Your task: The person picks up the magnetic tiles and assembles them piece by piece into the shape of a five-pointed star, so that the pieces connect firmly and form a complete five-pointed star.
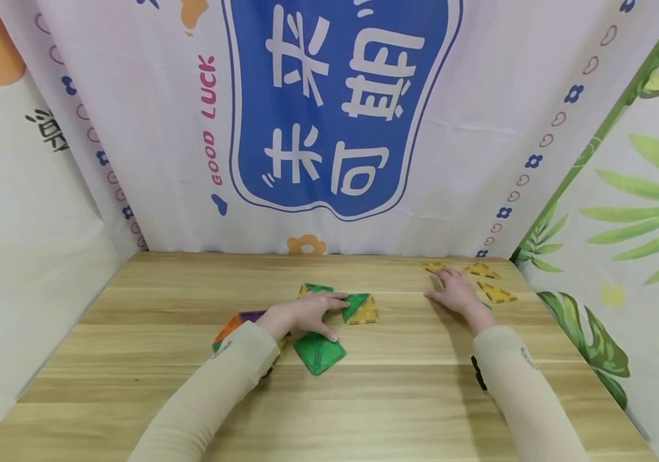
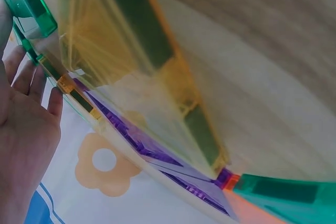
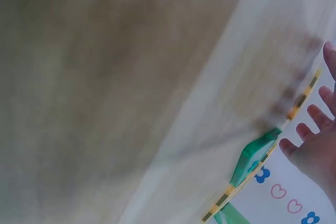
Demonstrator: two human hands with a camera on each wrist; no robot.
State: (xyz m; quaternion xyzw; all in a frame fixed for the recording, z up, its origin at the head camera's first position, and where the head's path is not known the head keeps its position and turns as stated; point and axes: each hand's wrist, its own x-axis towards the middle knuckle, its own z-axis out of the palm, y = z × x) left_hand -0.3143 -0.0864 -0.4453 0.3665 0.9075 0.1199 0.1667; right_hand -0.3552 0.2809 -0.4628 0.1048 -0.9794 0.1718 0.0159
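Observation:
My left hand (image 1: pixel 313 310) reaches across flat, see-through magnetic tiles, its fingers extended. Its fingertips are at a green triangle (image 1: pixel 355 305) that lies against a yellow triangle (image 1: pixel 368 312), the two making a square. Below the thumb lies a green square of two triangles (image 1: pixel 319 357). Orange (image 1: pixel 228 328) and purple (image 1: pixel 251 315) tiles show beside the left forearm, partly hidden by it. On the right, my right hand (image 1: pixel 456 294) hovers with spread fingers near a yellow triangle (image 1: pixel 433 265). A green tile (image 3: pixel 253 156) lies near this hand in the right wrist view.
Two more yellow triangles (image 1: pixel 482 270) (image 1: pixel 496 292) lie at the back right of the wooden table (image 1: pixel 375 410). A printed cloth (image 1: pixel 473 141) hangs along the table's back edge. More cloth hangs at both sides.

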